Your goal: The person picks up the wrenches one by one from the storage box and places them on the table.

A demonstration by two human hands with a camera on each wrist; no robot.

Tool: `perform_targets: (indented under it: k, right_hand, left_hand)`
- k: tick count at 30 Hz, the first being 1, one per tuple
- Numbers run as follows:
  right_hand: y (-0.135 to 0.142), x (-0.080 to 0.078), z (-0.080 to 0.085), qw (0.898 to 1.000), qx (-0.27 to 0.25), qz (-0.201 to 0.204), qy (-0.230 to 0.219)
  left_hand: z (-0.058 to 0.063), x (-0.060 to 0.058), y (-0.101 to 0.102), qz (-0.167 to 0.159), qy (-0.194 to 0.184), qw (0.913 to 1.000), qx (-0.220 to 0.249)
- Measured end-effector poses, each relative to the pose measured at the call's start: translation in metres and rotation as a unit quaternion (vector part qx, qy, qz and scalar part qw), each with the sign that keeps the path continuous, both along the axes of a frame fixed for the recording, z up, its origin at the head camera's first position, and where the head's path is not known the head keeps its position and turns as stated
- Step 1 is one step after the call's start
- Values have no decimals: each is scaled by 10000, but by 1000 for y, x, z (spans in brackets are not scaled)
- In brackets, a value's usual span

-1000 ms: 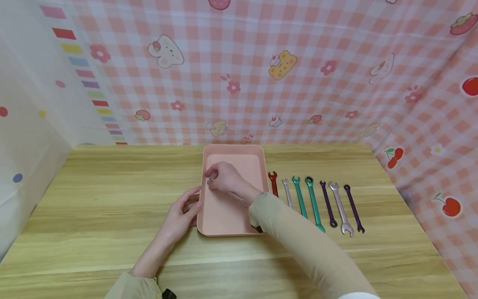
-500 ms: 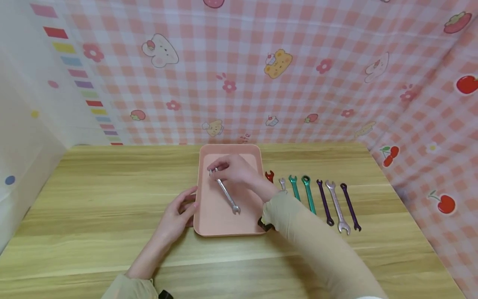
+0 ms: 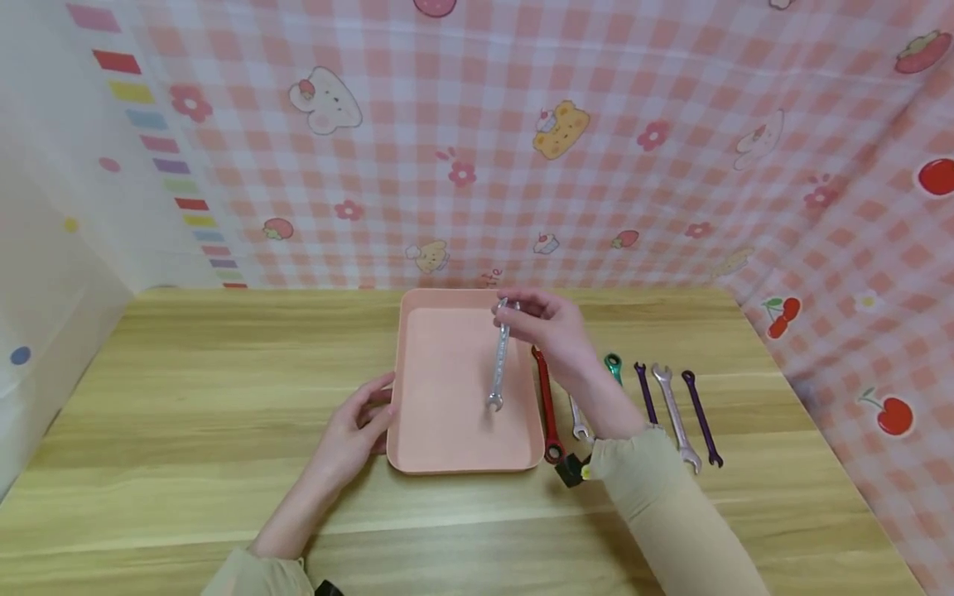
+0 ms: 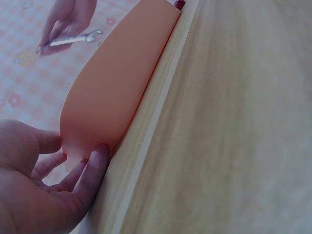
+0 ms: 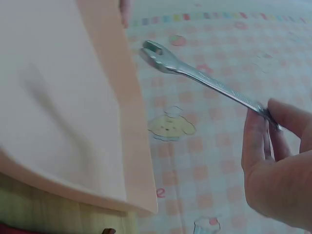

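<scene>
My right hand (image 3: 551,331) pinches a silver wrench (image 3: 499,360) by its upper end, over the right side of a pink tray (image 3: 440,389). The wrench hangs with its open-ended jaw downward, apart from the tray floor, where the right wrist view shows a blurred shadow. Thumb and fingers partly cover the gripped end. My left hand (image 3: 354,426) rests its fingers against the outside of the tray's left wall; in the left wrist view its fingertips (image 4: 100,152) touch that wall.
Right of the tray lie a red wrench (image 3: 547,406), a small silver wrench (image 3: 579,424), a green wrench (image 3: 614,365), two purple wrenches and a larger silver wrench (image 3: 674,410). My right forearm covers parts of the row. A checked cloth (image 3: 462,124) hangs behind the table.
My right hand has lifted the silver wrench from the tray floor and moved right with it, turning it nearer upright. The left hand stays at the tray's left side.
</scene>
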State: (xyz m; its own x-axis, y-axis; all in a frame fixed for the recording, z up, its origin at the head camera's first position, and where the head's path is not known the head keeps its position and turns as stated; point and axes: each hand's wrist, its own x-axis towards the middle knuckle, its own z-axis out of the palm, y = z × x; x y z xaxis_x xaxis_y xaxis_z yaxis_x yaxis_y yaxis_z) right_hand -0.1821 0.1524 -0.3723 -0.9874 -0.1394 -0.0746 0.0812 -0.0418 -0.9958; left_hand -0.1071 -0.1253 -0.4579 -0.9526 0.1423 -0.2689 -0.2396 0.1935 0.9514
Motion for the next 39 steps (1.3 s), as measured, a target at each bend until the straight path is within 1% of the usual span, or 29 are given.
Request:
perform_targets:
  k: [2, 5, 8, 11, 14, 18, 23, 26, 31, 39]
  right_hand:
    - [9, 5, -2, 9983, -386, -429, 24]
    - [20, 12, -5, 9913, -905, -952, 102]
    - [29, 16, -6, 9862, -1089, -1223, 257]
    - [38, 19, -4, 9853, -1049, -1271, 455]
    - [50, 22, -1, 9834, -1138, -1266, 629]
    - [69, 25, 1, 9822, -1154, -1286, 738]
    - [91, 26, 1, 9788, -1223, -1400, 859]
    - [105, 29, 0, 9781, -1246, -1437, 847]
    - [133, 35, -3, 9810, -1030, -1456, 759]
    - [174, 46, -16, 9864, -571, -1369, 712]
  left_hand:
    - [0, 0, 0, -21, 13, 10000, 29]
    - [0, 0, 0, -46, 40, 10000, 62]
    - [0, 1, 0, -39, 33, 10000, 45]
    - [0, 1, -1, -12, 18, 10000, 39]
    - [0, 0, 0, -24, 16, 10000, 20]
    - [1, -1, 0, -60, 29, 10000, -10]
    - [0, -1, 0, -27, 2, 10000, -46]
    - [1, -1, 0, -22, -18, 10000, -78]
    - [2, 0, 0, -30, -28, 9999, -100]
    - [2, 0, 0, -65, -46, 9999, -81]
